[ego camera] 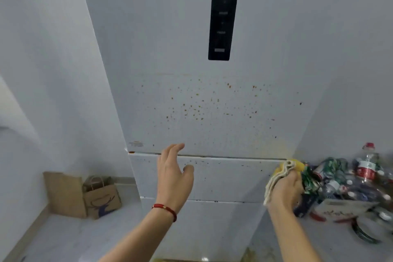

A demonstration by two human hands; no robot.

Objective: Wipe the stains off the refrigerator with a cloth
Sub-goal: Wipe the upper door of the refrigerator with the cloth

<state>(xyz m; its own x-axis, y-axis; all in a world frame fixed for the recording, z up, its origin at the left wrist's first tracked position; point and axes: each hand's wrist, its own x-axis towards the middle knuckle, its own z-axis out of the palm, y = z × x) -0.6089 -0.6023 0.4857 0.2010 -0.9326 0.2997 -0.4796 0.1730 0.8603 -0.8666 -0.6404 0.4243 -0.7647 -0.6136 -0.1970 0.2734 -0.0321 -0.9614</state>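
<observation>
White refrigerator (pixel 212 100) door speckled with brown stains (pixel 197 110), left hand (pixel 173 174) raised (fingers loosely spread), right hand (pixel 286 189) gripping bunched cloth (pixel 280 173).

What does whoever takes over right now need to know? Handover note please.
Left hand: open, empty, raised near the seam under the refrigerator upper door.
Right hand: grip on the bunched cloth, at the door's lower right corner.
Stains: brown specks spread across the lower part of the upper door, some on the drawer front below.
Done: no cleaned patch visible.
Left: wipe all specks, then the yellowish smear by the cloth.
</observation>
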